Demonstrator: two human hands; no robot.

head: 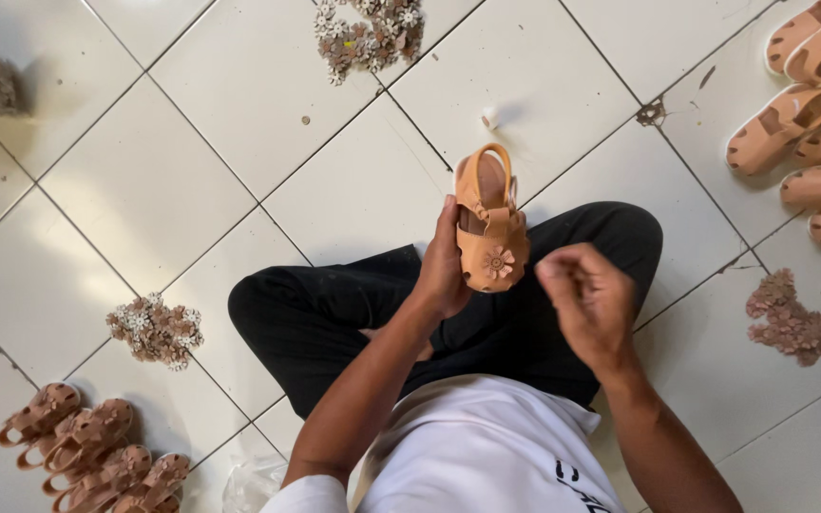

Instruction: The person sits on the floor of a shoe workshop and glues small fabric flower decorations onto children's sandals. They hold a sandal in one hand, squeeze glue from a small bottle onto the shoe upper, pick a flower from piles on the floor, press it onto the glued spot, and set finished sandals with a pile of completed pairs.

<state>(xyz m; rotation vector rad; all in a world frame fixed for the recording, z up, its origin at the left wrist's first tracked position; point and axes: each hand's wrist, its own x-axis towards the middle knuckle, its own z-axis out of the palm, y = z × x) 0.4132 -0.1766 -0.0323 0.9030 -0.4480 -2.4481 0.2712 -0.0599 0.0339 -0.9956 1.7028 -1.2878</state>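
Small tan child's sandal [491, 223] with flower on toe, heel strap up, above the lap.

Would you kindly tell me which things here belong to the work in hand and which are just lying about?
In hand:
- sandal, held in the left hand
- right hand, fingers pinched beside it
- flower pile nearest the right hand

Lying about:
- sandals bottom left
- sandals top right
- flower piles at top and left
- small white scrap

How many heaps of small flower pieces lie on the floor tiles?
3. One heap lies at the top centre, one at the left near the knee, one at the right below the sandals. More may lie out of view.
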